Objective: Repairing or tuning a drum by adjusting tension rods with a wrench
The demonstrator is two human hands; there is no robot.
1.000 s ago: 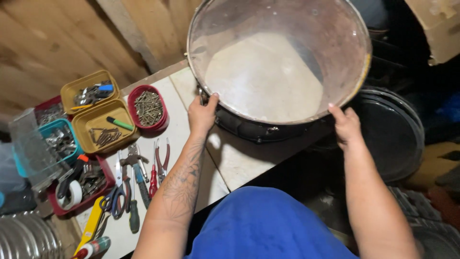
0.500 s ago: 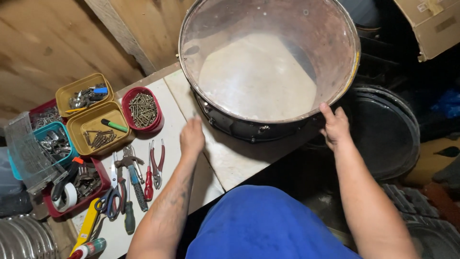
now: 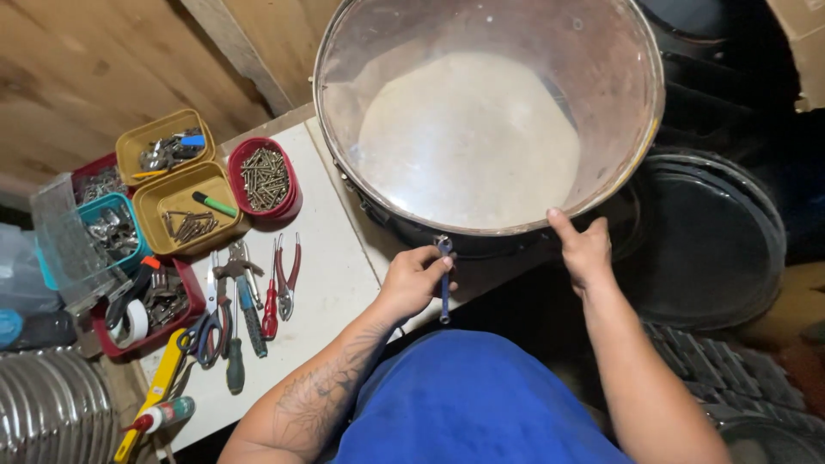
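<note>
A large round drum (image 3: 481,129) with a metal rim and a translucent skin lies flat on the white worktable (image 3: 335,283), its near edge overhanging. My left hand (image 3: 412,279) grips a small blue-handled wrench (image 3: 444,279), whose head sits at a lug on the drum's near rim. My right hand (image 3: 584,249) rests on the near rim to the right, with one finger pointing up against the hoop.
Left of the drum are a red tub of screws (image 3: 265,179), yellow trays (image 3: 180,210) of small parts, pliers and screwdrivers (image 3: 258,292), scissors and tape. Black drum heads (image 3: 713,241) lie on the right. A wooden wall stands behind.
My left hand left the drum's side and now holds the wrench at the near rim. My right hand slid left along the rim. The view has moved closer to the drum.
</note>
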